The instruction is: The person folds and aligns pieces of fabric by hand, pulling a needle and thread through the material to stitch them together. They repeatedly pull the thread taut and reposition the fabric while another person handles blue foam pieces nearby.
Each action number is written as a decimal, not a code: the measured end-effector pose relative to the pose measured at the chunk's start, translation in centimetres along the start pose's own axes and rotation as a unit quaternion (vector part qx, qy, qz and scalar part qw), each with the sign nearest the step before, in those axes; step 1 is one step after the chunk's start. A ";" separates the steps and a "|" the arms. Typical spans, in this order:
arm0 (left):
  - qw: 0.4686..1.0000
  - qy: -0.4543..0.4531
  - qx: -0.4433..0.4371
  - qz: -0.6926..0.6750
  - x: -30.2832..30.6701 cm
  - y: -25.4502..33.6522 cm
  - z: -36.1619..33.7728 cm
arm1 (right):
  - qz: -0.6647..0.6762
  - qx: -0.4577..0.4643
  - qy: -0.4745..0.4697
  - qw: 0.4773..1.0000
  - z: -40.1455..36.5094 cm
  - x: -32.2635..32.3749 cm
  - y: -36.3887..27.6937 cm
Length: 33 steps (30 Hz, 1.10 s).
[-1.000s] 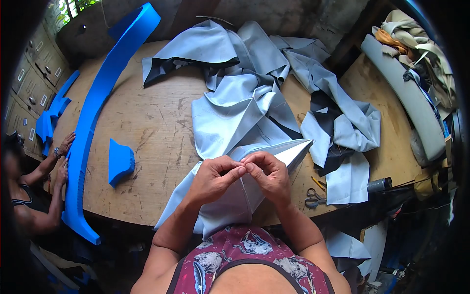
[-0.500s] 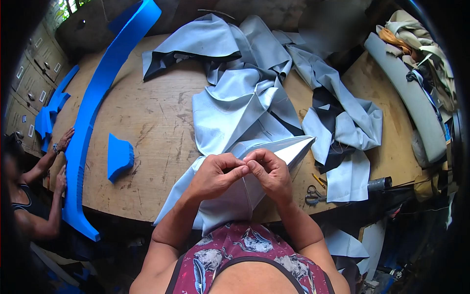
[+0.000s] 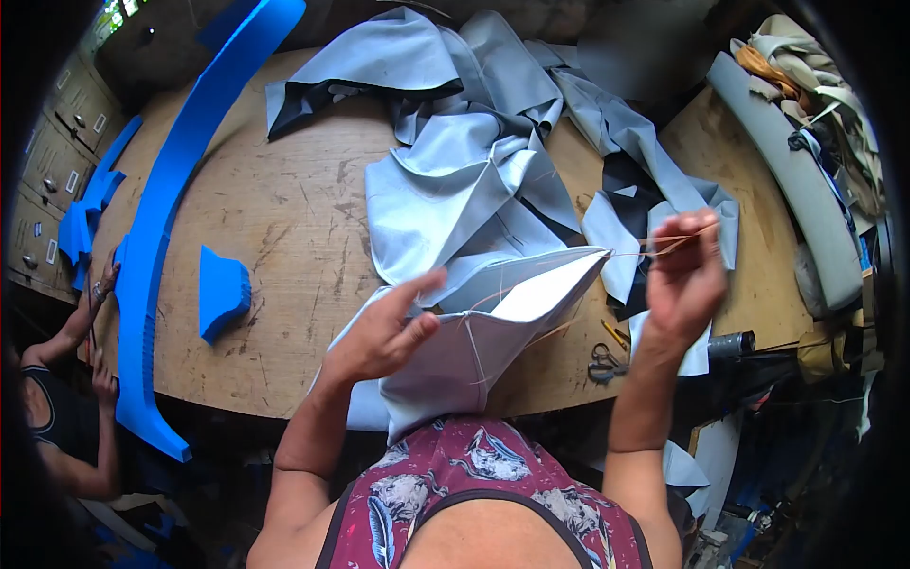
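Observation:
Grey-white fabric (image 3: 431, 356), sewn with seams, lies at the table's front edge against my body. Its upper edge gapes, showing a white inner side, and narrows to a pointed corner at the right. Over the fabric's left part is my left hand (image 3: 379, 327), thumb and fingers apart with nothing between them. My right hand (image 3: 684, 280) is raised to the right of the corner, slightly blurred. Its fingers pinch a thin orange-brown thread (image 3: 627, 254) that runs taut from the corner. Whether a needle is in those fingers cannot be made out.
More grey fabric (image 3: 445, 199) is heaped across the table (image 3: 294, 247). Scissors (image 3: 605, 363) and a yellow pencil (image 3: 616, 334) lie at the right. Blue foam (image 3: 156, 256) and a smaller foam piece (image 3: 224, 294) lie left, where another person's hands (image 3: 106, 284) touch the long strip.
My hands were together, fingertips pinched over the fabric. Now they are apart: the right has swung up and right, drawing the thread, and the left has opened and moved slightly left.

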<state>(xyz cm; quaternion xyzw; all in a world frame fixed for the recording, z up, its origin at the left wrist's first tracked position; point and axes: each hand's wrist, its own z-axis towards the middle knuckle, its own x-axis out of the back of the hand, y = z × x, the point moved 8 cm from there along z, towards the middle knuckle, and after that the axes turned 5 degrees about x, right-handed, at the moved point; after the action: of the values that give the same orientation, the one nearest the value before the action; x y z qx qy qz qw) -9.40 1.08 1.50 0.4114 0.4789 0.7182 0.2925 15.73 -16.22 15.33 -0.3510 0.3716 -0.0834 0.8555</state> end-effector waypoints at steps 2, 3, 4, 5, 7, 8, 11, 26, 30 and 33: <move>0.997 -0.054 0.035 0.031 -1.5 -1.0 -0.6 | 0.045 0.007 -0.001 0.999 2.2 1.6 -3.2; 0.990 -0.106 0.070 0.067 -2.6 -1.8 -1.0 | 0.047 0.017 -0.009 0.999 3.3 2.0 -4.9; 0.994 -0.065 0.064 0.061 -2.3 -1.7 -1.1 | 0.052 0.017 -0.013 0.998 4.4 2.6 -6.5; 0.994 -0.064 0.067 0.058 -2.4 -1.9 -1.3 | 0.046 0.025 -0.036 0.998 5.4 2.7 -8.2; 0.994 -0.027 0.087 0.063 -1.6 -2.4 -1.3 | 0.044 0.064 -0.031 0.996 7.6 4.9 -11.9; 0.995 -0.020 0.068 0.066 -1.5 -2.2 -1.3 | -0.003 0.092 -0.020 0.996 8.4 5.7 -13.4; 0.996 -0.054 0.025 0.065 -3.0 -1.8 -1.2 | -0.046 0.120 -0.014 0.992 9.5 6.7 -14.8; 0.983 -0.106 -0.089 0.119 -2.0 2.8 2.7 | -0.544 0.076 -0.397 0.735 -10.8 -9.1 8.1; 0.948 -0.133 -0.184 0.224 -3.0 3.7 3.9 | -0.602 0.060 -0.371 0.704 -10.5 -8.2 10.4; 0.928 -0.068 -0.283 0.231 -1.3 5.3 3.5 | -0.626 0.066 -0.386 0.674 -11.0 -7.6 11.3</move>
<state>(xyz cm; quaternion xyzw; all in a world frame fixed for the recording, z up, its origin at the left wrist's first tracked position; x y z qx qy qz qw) -5.88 -0.37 6.72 0.4590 0.1260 0.8419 0.2545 1.39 -10.69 6.94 -0.4451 -0.3047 -0.4807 0.6914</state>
